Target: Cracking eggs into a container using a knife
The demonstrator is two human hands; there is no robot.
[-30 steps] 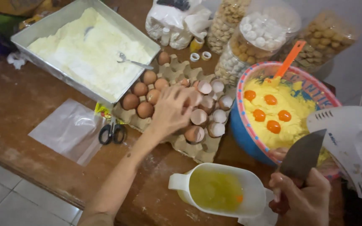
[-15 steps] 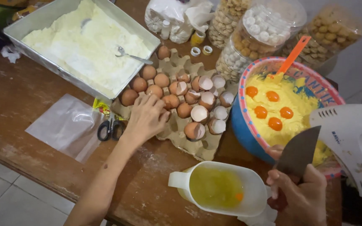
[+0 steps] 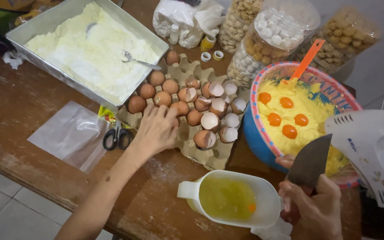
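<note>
My left hand [image 3: 156, 129] lies palm down on the near-left corner of the cardboard egg tray [image 3: 187, 146], fingers spread loose and clenched on nothing, fingertips touching a whole brown egg [image 3: 179, 108] just beyond them. Cracked shells [image 3: 210, 121] sit to the right of that grip. My right hand [image 3: 313, 209] is wrapped tight around the handle of a knife [image 3: 311, 161], its long axis running up and slightly right, the broad blade pointing away from me over the rim of the blue bowl [image 3: 250, 133]. Just left of that grip stands a white jug [image 3: 227, 200]. Scissors [image 3: 116, 138] lie on the counter [image 3: 18, 115], left of my left hand.
</note>
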